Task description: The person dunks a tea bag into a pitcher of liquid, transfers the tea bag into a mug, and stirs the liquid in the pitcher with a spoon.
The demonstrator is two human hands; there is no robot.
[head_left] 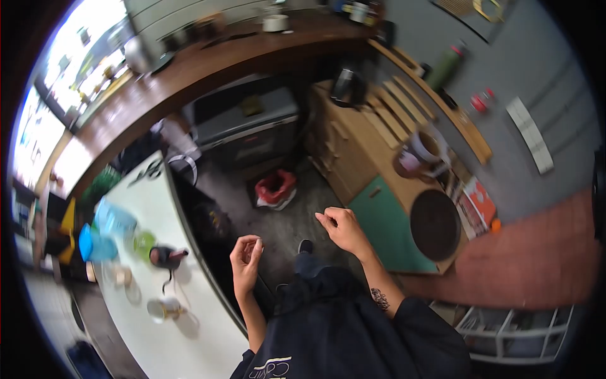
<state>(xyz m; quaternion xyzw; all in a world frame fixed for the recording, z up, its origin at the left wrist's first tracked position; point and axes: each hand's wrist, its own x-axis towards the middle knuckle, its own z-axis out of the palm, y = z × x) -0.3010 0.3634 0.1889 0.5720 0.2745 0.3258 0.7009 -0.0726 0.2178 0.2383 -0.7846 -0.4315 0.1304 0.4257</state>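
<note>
My left hand is in the air beside the long edge of the white table. Its fingers are loosely curled with the thumb apart, and I see nothing in it. Ahead of my body is my right hand, fingers folded in and thumb side forward, with nothing visible in its grip. It is nearest the green cabinet door and touches nothing. Between and beyond both hands, a small bin with a red and white liner stands on the dark floor.
A dark hand-held appliance with a cord, blue containers and a glass stand on the white table. A wooden counter curves overhead. At right, a wooden worktop carries a round dark plate and a bucket.
</note>
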